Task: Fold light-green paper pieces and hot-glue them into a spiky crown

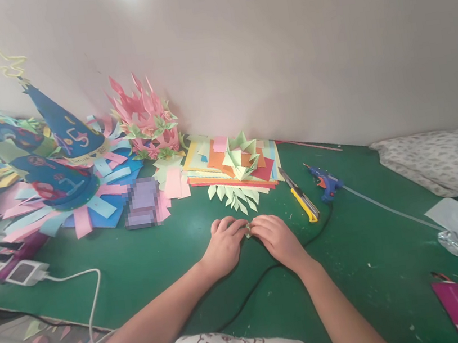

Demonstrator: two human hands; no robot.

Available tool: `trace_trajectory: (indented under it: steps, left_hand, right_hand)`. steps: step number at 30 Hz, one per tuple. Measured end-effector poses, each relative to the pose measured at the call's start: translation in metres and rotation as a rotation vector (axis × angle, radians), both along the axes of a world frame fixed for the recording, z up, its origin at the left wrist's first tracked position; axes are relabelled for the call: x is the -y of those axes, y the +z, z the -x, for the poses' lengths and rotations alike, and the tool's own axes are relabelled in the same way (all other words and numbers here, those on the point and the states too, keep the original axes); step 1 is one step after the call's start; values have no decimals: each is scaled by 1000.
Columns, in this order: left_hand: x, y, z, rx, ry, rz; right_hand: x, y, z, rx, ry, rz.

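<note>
Both hands meet at the middle of the green table (175,275). A small piece of pale green paper (248,230) is pinched between the fingertips of my left hand (224,244) and my right hand (276,237); fingers cover most of it. Just beyond them lie several folded pale green paper leaves (235,196), spread in a fan. Behind these, a pale green folded paper ring with points (240,155) sits on a stack of coloured paper (199,177).
A yellow utility knife (301,198) and a blue glue gun (324,181) lie right of the paper, the gun's black cord running under my right arm. At left stand blue cone hats (57,116) and a pink paper crown (147,120). A white charger (27,272) trails its cable.
</note>
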State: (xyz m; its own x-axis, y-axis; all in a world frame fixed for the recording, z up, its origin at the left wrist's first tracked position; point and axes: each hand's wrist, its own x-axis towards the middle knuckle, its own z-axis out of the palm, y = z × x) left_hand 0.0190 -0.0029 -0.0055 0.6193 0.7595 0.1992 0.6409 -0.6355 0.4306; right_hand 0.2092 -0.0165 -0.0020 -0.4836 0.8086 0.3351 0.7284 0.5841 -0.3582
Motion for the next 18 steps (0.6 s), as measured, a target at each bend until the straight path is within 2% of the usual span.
trace_trajectory:
  steps: [4, 9, 18]
  left_hand:
    - [-3, 1, 1, 31, -55, 11]
    - [-4, 2, 3, 47, -51, 27]
    - [-10, 5, 7, 31, -89, -9]
  right_hand:
    - [2, -1, 1, 64, -90, -42]
    - [2, -2, -1, -17, -30, 33]
    - [4, 5, -3, -125, -16, 139]
